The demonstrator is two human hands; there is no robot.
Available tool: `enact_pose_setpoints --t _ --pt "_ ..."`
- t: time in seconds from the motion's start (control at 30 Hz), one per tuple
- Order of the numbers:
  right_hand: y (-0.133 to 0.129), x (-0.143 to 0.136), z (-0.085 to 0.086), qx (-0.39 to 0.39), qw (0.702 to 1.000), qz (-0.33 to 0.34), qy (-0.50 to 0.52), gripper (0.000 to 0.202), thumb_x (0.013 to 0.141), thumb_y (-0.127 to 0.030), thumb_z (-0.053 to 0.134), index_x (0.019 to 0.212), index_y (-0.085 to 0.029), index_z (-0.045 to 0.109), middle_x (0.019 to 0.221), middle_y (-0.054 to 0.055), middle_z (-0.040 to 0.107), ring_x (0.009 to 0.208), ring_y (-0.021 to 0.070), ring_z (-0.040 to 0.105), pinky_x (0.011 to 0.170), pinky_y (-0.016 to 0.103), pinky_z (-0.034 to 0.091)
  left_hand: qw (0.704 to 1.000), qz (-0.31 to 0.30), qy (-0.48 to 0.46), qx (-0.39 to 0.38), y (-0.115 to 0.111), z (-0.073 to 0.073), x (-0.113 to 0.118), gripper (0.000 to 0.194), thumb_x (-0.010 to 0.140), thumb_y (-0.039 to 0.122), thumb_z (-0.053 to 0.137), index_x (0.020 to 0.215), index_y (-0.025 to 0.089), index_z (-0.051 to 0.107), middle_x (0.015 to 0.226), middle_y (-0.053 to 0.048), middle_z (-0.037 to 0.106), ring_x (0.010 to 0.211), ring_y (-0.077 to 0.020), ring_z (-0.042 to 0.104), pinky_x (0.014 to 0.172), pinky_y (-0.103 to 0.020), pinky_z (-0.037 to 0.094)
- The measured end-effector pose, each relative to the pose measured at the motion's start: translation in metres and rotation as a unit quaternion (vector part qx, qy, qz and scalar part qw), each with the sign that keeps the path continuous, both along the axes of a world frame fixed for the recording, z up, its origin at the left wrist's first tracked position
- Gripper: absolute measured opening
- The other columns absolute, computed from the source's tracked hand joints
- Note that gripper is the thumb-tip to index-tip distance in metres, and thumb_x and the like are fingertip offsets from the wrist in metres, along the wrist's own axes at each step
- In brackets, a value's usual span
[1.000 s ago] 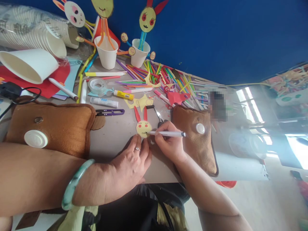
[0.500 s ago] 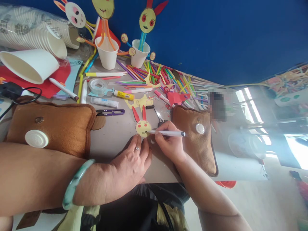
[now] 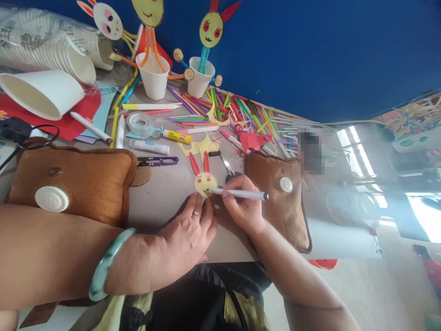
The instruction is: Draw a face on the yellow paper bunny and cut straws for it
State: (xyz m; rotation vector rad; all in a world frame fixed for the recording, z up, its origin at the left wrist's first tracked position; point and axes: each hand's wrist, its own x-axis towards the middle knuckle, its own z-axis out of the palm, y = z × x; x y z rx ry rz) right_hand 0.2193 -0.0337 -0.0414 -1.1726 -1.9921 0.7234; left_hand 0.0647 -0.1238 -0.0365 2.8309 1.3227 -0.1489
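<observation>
A yellow paper rabbit face [image 3: 203, 181] with red ears, red eyes and a black mouth line lies on the table. My left hand [image 3: 182, 234] rests palm down, its stretched fingertips pressing the lower edge of the face. Pinched in my right hand [image 3: 244, 207] is a white marker pen [image 3: 250, 194] with a dark rear end. Its tip touches the face at the mouth. Just beyond, a black pen cap [image 3: 214, 153] lies near the scissors [image 3: 227, 165], whose handles are partly hidden behind my right hand.
Brown cushions [image 3: 79, 179] flank the work area, the other cushion [image 3: 275, 202] close to my right forearm. Behind lie a glue stick [image 3: 177, 136], clear tape [image 3: 140, 123], purple thread snips [image 3: 158, 161] and coloured sticks [image 3: 196, 103]. Paper cups [image 3: 154, 80] with rabbit figures stand by the blue wall.
The pen has shifted slightly, and the dark line at the mouth looks thicker in its middle. My left hand stays in place on the paper face.
</observation>
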Motion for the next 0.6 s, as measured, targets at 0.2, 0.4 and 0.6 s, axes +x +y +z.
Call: enact_pose_setpoints --t 0.2,0.4,0.6 --pt "-0.0018 -0.0014 -0.0016 -0.013 0.999 0.024 -0.031 0.009 0.075 -0.016 0.058 0.071 -0.021 0.053 0.057 -0.005 0.058 0.046 0.0091 0.049 0.045 0.022 0.041 1.000 -0.005 -0.002 0.000 0.0008 -0.0002 0.0000 0.090 0.078 0.070 0.053 0.138 0.003 0.048 0.139 -0.030 0.049 0.128 -0.0448 0.047 0.109 -0.057 0.025" --pt "-0.0018 -0.0018 -0.0019 -0.025 0.998 0.023 -0.044 0.008 0.076 -0.018 0.059 0.070 -0.021 0.054 0.059 -0.004 0.059 0.048 0.0093 0.051 0.046 0.022 0.042 1.000 -0.002 -0.002 0.005 0.0001 -0.0005 -0.0008 0.089 0.078 0.071 0.053 0.139 0.005 0.048 0.139 -0.029 0.049 0.128 -0.0432 0.047 0.110 -0.057 0.024" --pt "-0.0022 -0.0022 -0.0019 -0.033 0.998 0.023 -0.047 0.009 0.076 -0.017 0.059 0.071 -0.021 0.054 0.059 -0.004 0.059 0.048 0.0091 0.051 0.047 0.021 0.041 1.000 -0.005 0.005 -0.012 0.0011 0.0013 0.0000 0.089 0.079 0.070 0.052 0.140 0.005 0.046 0.140 -0.029 0.048 0.130 -0.0426 0.046 0.110 -0.056 0.025"
